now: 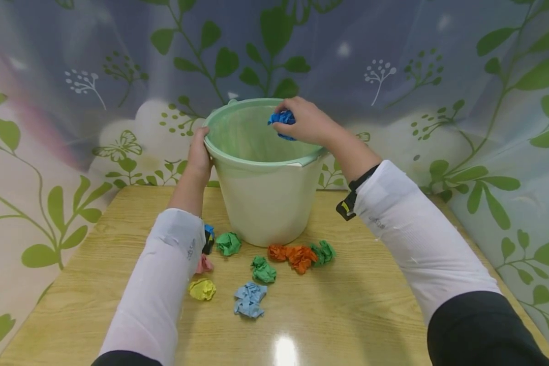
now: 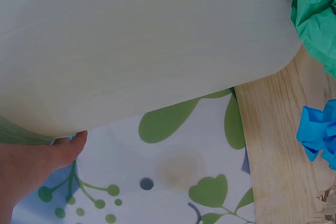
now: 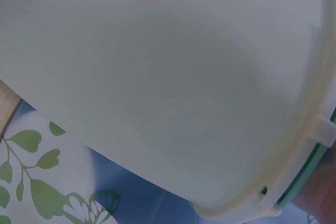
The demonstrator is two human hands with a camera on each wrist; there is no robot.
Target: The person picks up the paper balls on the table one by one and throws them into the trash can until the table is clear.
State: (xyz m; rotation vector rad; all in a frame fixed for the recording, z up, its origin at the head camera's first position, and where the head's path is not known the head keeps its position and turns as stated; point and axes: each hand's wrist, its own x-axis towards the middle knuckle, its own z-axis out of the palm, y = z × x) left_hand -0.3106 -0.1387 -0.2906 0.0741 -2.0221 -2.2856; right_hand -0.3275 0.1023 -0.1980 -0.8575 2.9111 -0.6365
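Note:
A pale green bucket (image 1: 265, 203) stands upright at the back of the wooden table. My left hand (image 1: 200, 155) grips its rim on the left side, with the fingers at the lip in the left wrist view as well. Over the bucket's opening, my right hand (image 1: 308, 122) pinches a crumpled blue paper ball (image 1: 281, 119) between thumb and fingers. The bucket's outer wall (image 3: 157, 87) fills most of the right wrist view, and the blue ball is hidden there. Only part of the bucket's inside shows in the head view.
Crumpled paper balls lie in front of the bucket: green (image 1: 229, 244), another green (image 1: 263, 270), orange (image 1: 302, 258), light blue (image 1: 250, 300), yellow (image 1: 203, 289). A pink one (image 1: 204, 264) is partly behind the left sleeve, near a blue one (image 2: 317, 132). A patterned curtain (image 1: 393, 61) hangs behind.

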